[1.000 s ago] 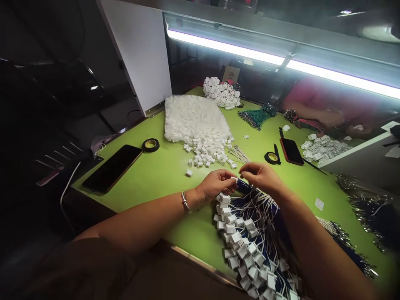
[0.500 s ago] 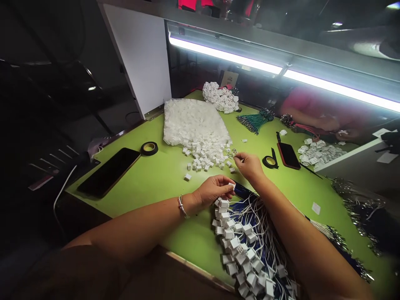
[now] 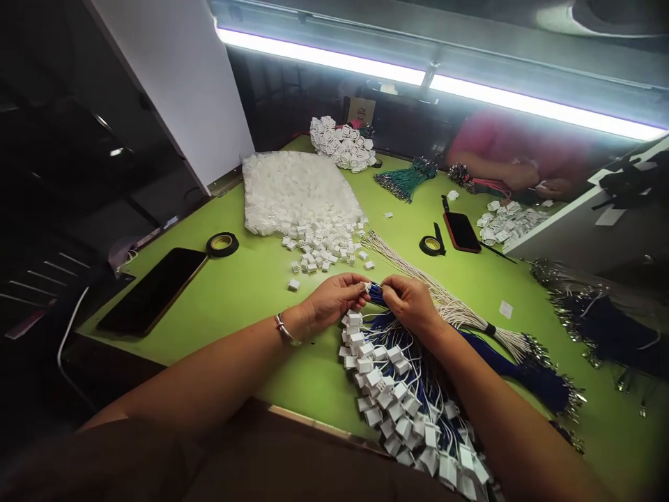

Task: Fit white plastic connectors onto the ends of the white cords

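My left hand, with a bracelet at the wrist, pinches a small white connector housing between thumb and fingertips. Close beside it my right hand is closed in a pinch on a wire, mostly hidden by the fingers. Ends of a blue wire bundle show between the two hands. Below them hang many white wires fitted with white connector housings, spilling toward the table's front edge. A bundle of white wires runs behind my right hand, banded in black.
Loose white housings spill from a clear plastic bag on the green table. Phones and black tape rolls lie around. Green wires lie behind; a person in pink shows beyond.
My right hand has come back from the white wire tips toward my left hand, and the two now nearly meet at the housing. The view has shifted, uncovering the white wire bundle.
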A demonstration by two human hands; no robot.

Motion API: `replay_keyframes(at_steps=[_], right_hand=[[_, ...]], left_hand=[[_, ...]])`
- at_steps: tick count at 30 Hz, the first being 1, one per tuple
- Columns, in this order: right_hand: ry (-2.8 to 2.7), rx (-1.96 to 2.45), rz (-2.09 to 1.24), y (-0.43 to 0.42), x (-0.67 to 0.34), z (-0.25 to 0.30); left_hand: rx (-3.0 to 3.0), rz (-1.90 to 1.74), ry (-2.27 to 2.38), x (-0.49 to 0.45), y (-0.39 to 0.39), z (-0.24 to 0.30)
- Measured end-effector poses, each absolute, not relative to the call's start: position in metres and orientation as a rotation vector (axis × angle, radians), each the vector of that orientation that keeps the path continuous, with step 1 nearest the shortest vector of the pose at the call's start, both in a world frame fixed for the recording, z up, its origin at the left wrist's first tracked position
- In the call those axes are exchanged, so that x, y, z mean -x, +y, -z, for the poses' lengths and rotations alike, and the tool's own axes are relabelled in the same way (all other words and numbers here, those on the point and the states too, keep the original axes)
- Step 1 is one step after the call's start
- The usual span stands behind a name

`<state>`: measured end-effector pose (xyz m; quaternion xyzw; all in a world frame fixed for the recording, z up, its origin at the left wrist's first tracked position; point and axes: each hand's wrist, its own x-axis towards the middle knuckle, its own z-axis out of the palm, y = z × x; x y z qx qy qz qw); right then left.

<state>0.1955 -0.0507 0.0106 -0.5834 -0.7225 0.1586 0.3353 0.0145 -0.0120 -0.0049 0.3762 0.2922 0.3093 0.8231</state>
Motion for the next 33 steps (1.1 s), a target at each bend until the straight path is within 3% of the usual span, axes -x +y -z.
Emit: replay_keyframes(at_steps=[8,15,23,33], right_hand=[[-2.028,1.527,-0.350,-0.048,-0.194,-0.009],[-2.159,1.540,-0.083,-0.056,-0.186,-0.013],[-1.833,1.576,-0.559,-0.053,-0.194,-0.012],[-1.901,1.633,-0.520,-0.054,-0.187,-0.015]], left_hand=[[-0.846,-0.627,0.567,-0.014,-0.007,0.014],[-0.980,-0.676,0.674,-0.020,-0.014,0.012],[-1.070,-0.743,0.737,-0.024,-0.021,0.007],[-1.047,-0.733,0.739,-0.026,-0.022,0.008]])
